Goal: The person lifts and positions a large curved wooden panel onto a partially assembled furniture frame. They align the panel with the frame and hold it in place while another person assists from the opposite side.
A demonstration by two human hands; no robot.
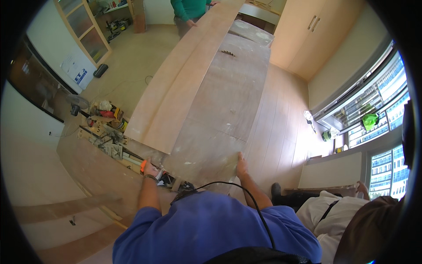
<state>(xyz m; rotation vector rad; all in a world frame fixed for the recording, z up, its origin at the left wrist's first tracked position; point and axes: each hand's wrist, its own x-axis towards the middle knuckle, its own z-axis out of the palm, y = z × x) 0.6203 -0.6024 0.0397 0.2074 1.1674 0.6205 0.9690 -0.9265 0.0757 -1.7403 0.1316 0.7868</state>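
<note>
A long worktop (211, 127) stretches away in front of me, with a toothed saw blade (228, 53) sticking up near its far end. On its left part lies a long, pale wooden board (176, 88). My left hand (151, 169) is closed around a small orange tool (143, 166) at the worktop's near left corner; its kind is not clear, as fingers cover part of it. At the near right corner, my right hand (241, 166) grips the worktop's edge. Beyond the board's far end, a person in a green top (189, 9) has a hand (191, 23) at its left edge.
Tools and offcuts (110, 141) crowd the low left side of the worktop, near a fan (78, 103). Another person (334, 207) is close on my right. A black cable (250, 193) loops over my front. Tall cabinets (312, 31) stand at the far right.
</note>
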